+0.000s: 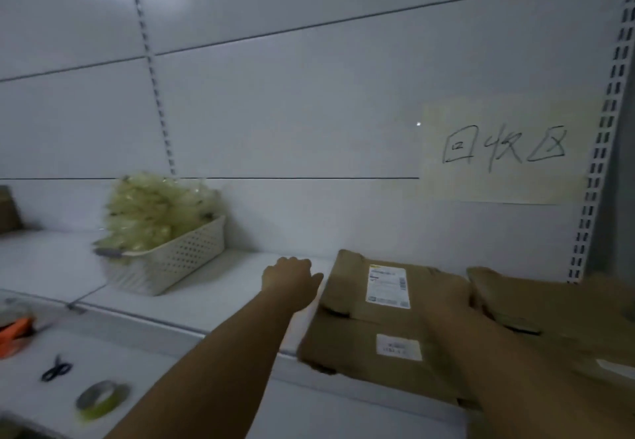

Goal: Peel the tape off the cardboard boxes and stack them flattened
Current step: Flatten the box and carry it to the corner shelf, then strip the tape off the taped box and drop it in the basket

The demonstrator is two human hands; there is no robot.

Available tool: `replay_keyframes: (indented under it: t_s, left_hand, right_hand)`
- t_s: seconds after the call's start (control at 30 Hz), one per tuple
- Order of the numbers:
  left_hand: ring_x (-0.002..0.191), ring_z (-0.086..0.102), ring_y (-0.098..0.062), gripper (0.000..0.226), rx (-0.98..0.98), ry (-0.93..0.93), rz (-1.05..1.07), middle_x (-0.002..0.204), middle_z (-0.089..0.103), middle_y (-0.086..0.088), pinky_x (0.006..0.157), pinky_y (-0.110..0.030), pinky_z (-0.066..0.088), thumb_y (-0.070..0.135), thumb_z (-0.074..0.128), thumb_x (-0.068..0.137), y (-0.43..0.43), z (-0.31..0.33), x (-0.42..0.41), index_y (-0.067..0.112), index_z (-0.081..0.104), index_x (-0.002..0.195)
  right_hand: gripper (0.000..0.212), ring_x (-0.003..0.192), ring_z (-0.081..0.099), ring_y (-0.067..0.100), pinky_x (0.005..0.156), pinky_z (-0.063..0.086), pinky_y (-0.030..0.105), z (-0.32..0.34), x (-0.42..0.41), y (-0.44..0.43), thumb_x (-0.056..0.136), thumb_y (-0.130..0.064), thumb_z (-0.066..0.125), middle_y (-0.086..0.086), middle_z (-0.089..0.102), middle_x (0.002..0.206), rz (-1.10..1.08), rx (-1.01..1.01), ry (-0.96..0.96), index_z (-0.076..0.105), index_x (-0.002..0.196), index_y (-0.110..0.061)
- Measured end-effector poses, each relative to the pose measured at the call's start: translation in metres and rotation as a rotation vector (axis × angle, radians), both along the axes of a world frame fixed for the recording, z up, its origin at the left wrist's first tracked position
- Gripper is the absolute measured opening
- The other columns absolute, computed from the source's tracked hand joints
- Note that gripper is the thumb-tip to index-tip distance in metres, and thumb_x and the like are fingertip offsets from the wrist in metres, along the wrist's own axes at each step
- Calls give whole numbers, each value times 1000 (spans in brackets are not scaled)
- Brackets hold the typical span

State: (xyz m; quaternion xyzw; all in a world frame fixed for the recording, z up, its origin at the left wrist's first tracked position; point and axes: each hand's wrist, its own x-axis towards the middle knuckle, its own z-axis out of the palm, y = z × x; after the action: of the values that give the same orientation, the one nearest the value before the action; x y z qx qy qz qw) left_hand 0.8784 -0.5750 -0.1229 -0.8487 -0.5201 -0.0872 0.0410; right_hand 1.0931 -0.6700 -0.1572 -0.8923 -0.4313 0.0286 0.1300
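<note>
The left hand (290, 275) is held at the left edge of a flattened brown cardboard box with white labels (388, 321), the thumb against it. How far the fingers are curled cannot be told. The right hand (464, 304) is blurred at the box's right edge, and its grip cannot be made out. The box is laid on a white shelf (213, 287), just beside another flattened brown cardboard piece (549, 304).
</note>
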Motion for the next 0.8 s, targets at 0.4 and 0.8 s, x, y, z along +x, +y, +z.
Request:
replay_keyframes:
  t_s: [0.4,0.8]
  left_hand:
    - [145,3,-22,59,114,107,247,158,12,-5,115,-49,8,53,22,95,53,68,-381,25,21,147]
    - [145,-4,-24,59,14,61,550,159,5,-6,114,-52,2,52,22,96,82,42,-621,26,13,148]
  right_hand:
    - [59,145,7,23,114,15,39,52,-384,96,94,-43,41,7,8,158,1032,59,-288,21,147,-26]
    - [64,145,4,25,115,13,44,25,-625,183,94,-47,39,5,2,159,1292,18,-233,10,148,-29]
